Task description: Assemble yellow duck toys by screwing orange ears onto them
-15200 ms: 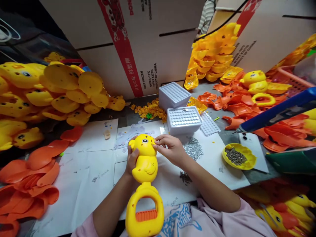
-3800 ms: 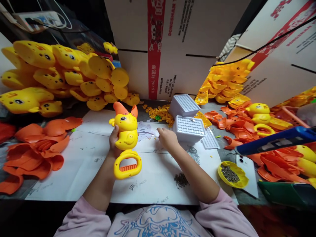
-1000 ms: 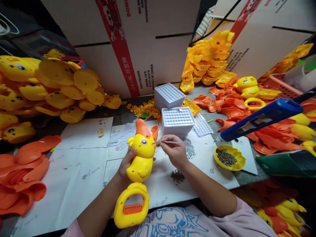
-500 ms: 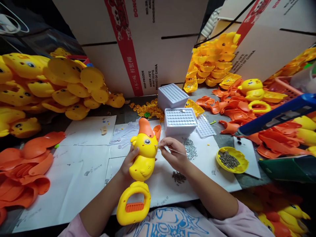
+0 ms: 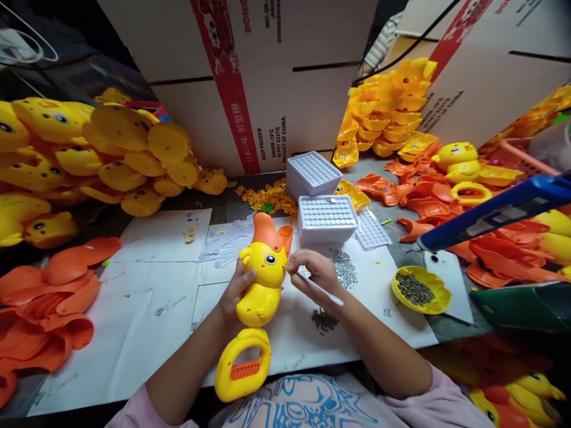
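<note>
Left hand: curled round the duck toy | right hand: pinching a thin pale strip beside its head | duck toy: held over the paper-covered worktop's near edge

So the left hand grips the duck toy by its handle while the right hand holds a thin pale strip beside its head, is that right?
Not by the handle: the head view shows the left hand gripping the duck toy higher up, near its neck. The rest is right.
</note>
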Demonstrator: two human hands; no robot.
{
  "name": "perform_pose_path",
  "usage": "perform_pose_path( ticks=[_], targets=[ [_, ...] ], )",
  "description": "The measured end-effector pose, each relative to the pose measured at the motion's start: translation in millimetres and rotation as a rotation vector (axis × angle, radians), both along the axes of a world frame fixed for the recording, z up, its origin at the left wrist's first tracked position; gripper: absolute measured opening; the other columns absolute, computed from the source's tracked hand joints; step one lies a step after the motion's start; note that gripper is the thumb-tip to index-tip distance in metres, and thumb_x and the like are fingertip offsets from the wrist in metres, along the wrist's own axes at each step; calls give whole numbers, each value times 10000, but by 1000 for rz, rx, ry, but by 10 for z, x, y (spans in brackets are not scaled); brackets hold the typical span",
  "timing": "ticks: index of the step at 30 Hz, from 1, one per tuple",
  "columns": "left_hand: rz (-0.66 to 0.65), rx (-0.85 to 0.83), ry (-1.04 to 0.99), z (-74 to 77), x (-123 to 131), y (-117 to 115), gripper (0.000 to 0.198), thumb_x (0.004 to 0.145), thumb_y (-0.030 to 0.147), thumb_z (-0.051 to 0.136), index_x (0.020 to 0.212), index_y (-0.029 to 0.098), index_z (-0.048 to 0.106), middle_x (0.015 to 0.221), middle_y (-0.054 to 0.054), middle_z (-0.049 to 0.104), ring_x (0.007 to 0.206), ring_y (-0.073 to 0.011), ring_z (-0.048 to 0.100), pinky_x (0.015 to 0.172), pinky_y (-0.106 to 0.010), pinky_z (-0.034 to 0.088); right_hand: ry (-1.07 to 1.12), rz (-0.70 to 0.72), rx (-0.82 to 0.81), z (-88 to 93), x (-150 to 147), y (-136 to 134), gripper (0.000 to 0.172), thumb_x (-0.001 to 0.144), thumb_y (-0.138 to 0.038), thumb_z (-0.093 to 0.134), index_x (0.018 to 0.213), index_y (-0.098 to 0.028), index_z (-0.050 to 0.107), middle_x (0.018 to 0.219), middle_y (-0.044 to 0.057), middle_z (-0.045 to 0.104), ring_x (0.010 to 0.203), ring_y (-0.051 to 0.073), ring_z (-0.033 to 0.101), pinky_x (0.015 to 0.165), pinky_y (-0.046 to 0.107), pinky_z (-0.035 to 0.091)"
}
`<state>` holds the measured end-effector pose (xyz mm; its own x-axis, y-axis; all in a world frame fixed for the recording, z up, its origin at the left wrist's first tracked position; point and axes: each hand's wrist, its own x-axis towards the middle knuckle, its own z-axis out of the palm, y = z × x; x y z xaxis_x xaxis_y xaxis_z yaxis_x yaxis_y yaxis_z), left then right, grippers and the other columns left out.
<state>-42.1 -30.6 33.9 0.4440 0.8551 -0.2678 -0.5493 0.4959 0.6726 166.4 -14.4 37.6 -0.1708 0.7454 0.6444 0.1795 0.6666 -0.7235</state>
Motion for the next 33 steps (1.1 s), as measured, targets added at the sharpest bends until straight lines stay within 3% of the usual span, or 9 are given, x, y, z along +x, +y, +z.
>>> perform_pose_path(
  ticks=[8,12,20,27,33],
  targets=[
    [22,54,82,84,17,-13,618,848,320,751,1315,293,347,1113,-41,717,854,-261,752,758,-383,616,15,51,-48,38,26,9,70,858,-163,668,821,-222,668,813,26,748,711,135,704,653,236,575],
    [-9,39,61,89,-7,-5,649,827,385,768,1311,287,346,1112,-59,730,857,-284,757,729,-388,612,89,20,-129,16,-22,-17,41,874,-188,709,864,-228,710,825,36,754,733,147,712,676,254,581],
    [78,35,84,57,74,-58,799,728,437,862,1309,277,336,1021,-59,761,782,-301,770,670,-389,622,267,18,-273,-97,-138,-54,125,898,-294,712,799,-219,706,824,47,671,815,153,645,745,298,560],
    [72,-35,72,137,54,-35,795,656,495,897,1274,218,481,1039,-76,759,790,-280,758,726,-392,623,437,169,-501,-124,-133,23,235,827,-424,784,949,-239,704,955,42,650,809,134,653,691,277,587],
    [56,-106,36,114,76,-33,860,626,470,919,1324,222,482,1013,-67,760,810,-277,753,753,-393,611,488,163,-634,-69,-115,36,318,680,-440,898,793,-214,704,861,12,617,807,125,615,750,277,556]
  ],
)
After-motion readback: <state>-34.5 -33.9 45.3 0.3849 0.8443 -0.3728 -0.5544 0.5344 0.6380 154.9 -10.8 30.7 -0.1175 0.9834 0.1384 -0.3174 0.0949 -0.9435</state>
